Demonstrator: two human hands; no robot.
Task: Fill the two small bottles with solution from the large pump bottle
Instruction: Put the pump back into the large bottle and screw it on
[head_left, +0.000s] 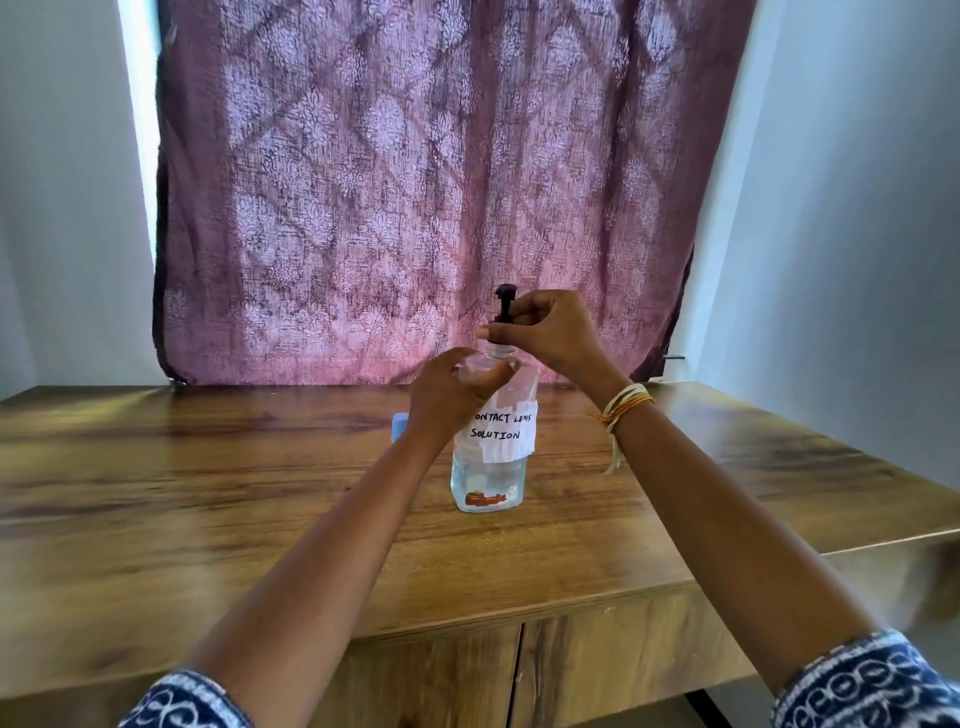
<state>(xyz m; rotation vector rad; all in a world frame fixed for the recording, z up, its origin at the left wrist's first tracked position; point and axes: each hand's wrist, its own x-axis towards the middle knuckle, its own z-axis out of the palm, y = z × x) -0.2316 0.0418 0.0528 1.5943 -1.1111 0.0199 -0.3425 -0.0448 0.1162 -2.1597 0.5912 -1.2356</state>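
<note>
**2 hands on the big pump bottle**

The big clear pump bottle stands upright on the wooden table, near the middle of the picture. It has a little clear liquid at the bottom. A white paper label on its front says "CONTACT LENS SOLUTION" in hand-written letters.

The black pump top sits at 12 o'clock on the bottle. The right hand comes in from 3 o'clock. Its fingers and thumb are curled in and pinch the black collar of the pump top.

The left hand is at 9 o'clock of the bottle. Its fingers wrap around the bottle's shoulder and hold it tight.

A small blue thing peeks out at 9 o'clock, behind the left wrist. Most of it is hidden, so I cannot tell what it is.

The right wrist wears some yellow and white threads. Both arms have blue and white patterned sleeves. Behind the table, at 12 o'clock, hangs a purple curtain with a flower pattern.
</note>
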